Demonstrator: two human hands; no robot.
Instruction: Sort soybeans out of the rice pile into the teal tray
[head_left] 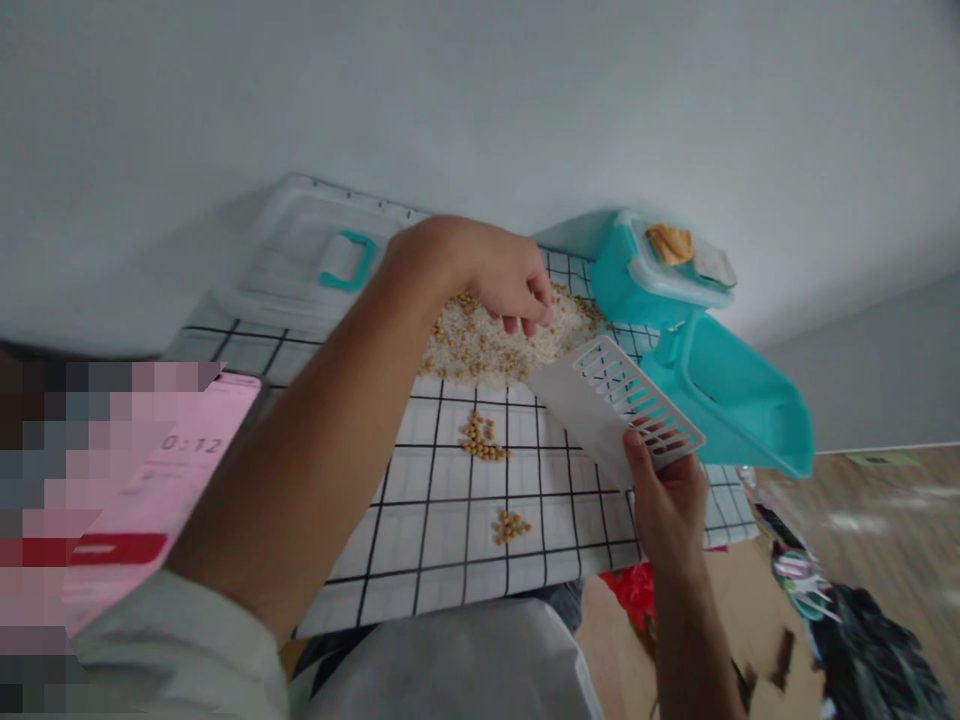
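Note:
My left hand hovers over a spread pile of white rice grains mixed with yellow soybeans. Its fingers are curled together near the thumb, and whatever they pinch is too small or hidden to name. My right hand grips a white slotted plastic board by its near right corner. The board is tilted, its far left corner close to the edge of the rice. Nearer to me on the checked cloth lie two small heaps of soybeans, one in the middle and another closer.
An open teal bin stands right of the board. Behind it is a teal box with a lid carrying a folded orange-brown item. A translucent lid with a teal handle lies back left. A pink phone screen is at left.

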